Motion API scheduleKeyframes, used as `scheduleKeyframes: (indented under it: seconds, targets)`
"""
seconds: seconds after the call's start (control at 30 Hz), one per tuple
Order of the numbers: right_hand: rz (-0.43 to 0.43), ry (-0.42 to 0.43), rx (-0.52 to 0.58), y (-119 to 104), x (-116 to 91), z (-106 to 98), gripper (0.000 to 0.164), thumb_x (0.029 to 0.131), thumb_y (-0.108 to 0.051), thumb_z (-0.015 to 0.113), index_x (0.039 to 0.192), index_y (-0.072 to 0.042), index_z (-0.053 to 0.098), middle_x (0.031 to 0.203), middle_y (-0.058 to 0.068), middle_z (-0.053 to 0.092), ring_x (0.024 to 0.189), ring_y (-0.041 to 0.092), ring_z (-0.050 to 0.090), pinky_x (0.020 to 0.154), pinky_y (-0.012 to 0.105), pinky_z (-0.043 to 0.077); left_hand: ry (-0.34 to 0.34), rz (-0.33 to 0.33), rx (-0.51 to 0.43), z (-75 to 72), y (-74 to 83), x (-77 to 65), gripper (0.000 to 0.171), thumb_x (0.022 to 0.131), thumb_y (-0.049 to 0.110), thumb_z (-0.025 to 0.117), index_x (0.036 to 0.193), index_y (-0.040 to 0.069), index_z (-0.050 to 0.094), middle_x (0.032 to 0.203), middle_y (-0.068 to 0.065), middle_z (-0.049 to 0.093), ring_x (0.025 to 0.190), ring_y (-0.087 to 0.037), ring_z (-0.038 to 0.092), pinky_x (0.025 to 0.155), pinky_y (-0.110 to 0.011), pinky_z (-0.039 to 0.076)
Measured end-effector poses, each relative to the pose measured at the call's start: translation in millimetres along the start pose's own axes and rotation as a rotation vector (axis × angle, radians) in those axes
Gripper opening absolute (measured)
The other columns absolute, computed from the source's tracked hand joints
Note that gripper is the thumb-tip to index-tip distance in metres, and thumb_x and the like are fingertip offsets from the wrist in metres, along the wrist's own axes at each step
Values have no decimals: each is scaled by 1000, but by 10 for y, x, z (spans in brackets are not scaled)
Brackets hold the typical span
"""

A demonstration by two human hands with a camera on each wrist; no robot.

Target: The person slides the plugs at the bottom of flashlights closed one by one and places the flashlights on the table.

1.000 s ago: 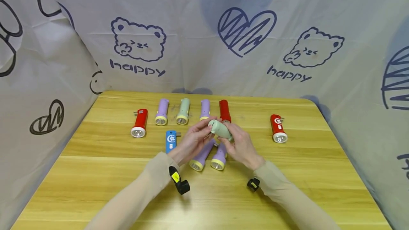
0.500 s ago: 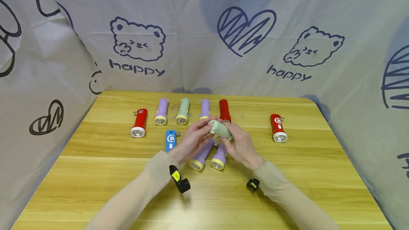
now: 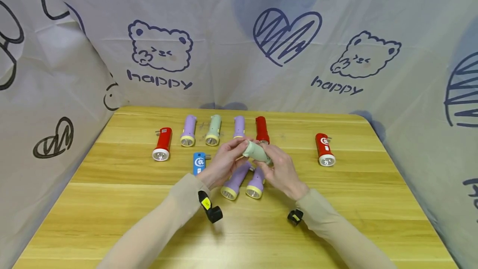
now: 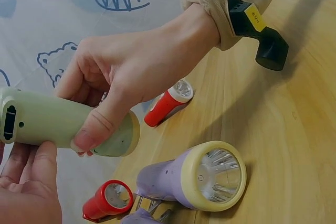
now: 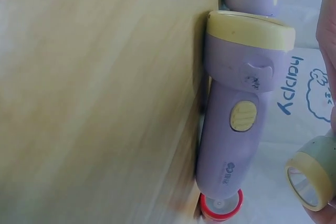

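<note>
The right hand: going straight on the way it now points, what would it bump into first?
Past the pale green flashlight it holds, the right hand would probably meet the left hand, gripping that flashlight's other end, though depth is hard to judge.

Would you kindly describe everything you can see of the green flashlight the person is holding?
The green flashlight has a smooth, pale green body, seemingly plastic, with a cream ring around the lens at its head, which looks unlit. A dark slot and a small hole show near its tail. It is held slantwise above the table, the left hand gripping the tail end and the right hand nearer the head. I cannot make out a switch.
</note>
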State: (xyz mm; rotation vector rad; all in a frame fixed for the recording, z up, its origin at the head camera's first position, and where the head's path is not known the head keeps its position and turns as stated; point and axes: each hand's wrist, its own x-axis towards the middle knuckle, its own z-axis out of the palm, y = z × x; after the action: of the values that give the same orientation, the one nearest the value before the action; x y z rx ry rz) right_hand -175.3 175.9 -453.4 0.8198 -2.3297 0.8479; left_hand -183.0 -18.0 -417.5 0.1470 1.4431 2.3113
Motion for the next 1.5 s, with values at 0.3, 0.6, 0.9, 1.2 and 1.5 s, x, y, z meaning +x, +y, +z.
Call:
scheduleKeyframes:
  seconds: [0.3,0.6,0.9,1.2,1.5]
  targets:
    - [16,-24,31,2,34,-23,45,86,-10,79,128,-3,64,117,18,72,101,29,71,83,44,62,-36,-9,13,-21,54,-44,43,110,22,42,145,-1,46,144,-11,59,108,-1,63,87,-13,54]
    - [72,-88,78,17,8,-44,48,87,-10,78,132,-4,62,122,19,71,104,31,71,84,44,62,-95,-61,22,-58,92,-59,50,110,25,39,151,-3,38,130,4,65,114,-3,61,101,-21,50]
    - [62,-94,78,49,-12,-48,48,87,-11,78,132,-4,62,122,18,71,103,29,70,83,43,61,-108,-82,60,-57,77,-59,45,108,15,43,151,2,40,153,-13,51,119,-4,59,113,-28,45]
    - [68,-97,80,48,-37,-69,49,87,-9,77,133,-1,61,123,19,70,105,29,70,84,43,61,-114,-84,39,-26,37,-38,45,108,14,43,151,1,40,159,-16,39,124,-7,56,102,-18,50]
    - [57,-78,75,62,-61,-79,51,85,-7,79,132,1,61,120,20,70,103,30,70,82,42,62,-97,-83,0,14,4,-15,46,108,12,43,152,-1,37,154,-16,43,112,-4,59,92,-14,53]
